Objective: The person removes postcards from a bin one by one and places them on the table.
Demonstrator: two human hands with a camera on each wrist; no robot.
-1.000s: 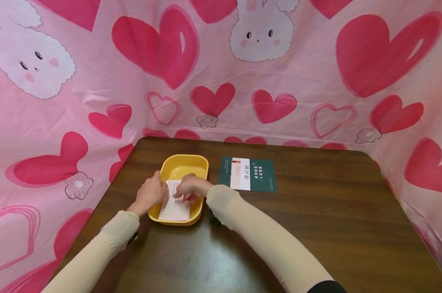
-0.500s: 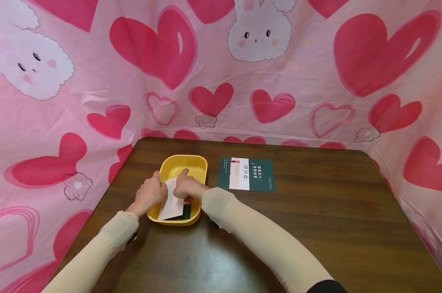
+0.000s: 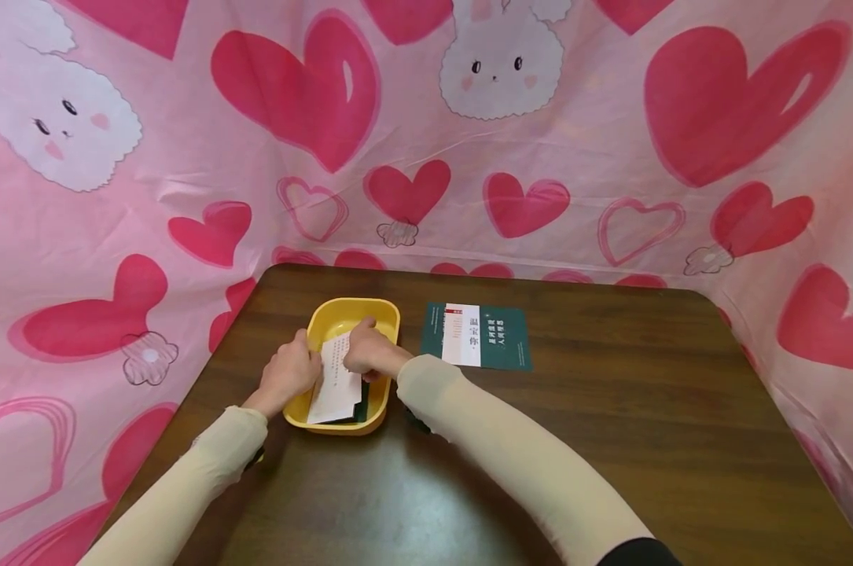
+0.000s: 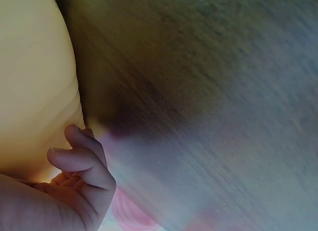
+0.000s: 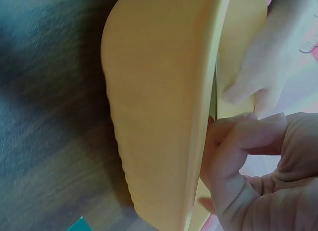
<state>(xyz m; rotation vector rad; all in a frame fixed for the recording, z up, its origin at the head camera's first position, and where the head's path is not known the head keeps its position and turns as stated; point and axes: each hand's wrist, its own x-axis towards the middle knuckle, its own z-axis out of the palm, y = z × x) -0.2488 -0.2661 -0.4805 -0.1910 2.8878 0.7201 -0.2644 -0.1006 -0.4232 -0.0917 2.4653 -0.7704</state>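
A yellow plastic basin (image 3: pixel 384 314) stands on the table's left side. My left hand (image 3: pixel 290 373) grips its left rim; the left wrist view shows that hand (image 4: pixel 82 176) with curled fingers against the basin's side (image 4: pixel 35 82). Inside the basin lie white printed cards (image 3: pixel 334 385), with a dark green card (image 3: pixel 361 410) showing beneath at the lower right. My right hand (image 3: pixel 373 351) reaches over the right rim and holds the white cards' right edge with curled fingers. In the right wrist view, the right hand (image 5: pixel 263 166) hides its contact with the cards.
Right of the basin, a dark green printed card (image 3: pixel 507 338) lies flat on the brown wooden table (image 3: pixel 575 432), with a white card (image 3: pixel 471 336) on or beside it. Pink cloth (image 3: pixel 412 118) with hearts and rabbits surrounds the table's back and sides.
The right hand first lifts away from the cards' middle, then shifts to their right edge. The white cards have turned and moved, uncovering dark green below. The left hand stays on the rim.
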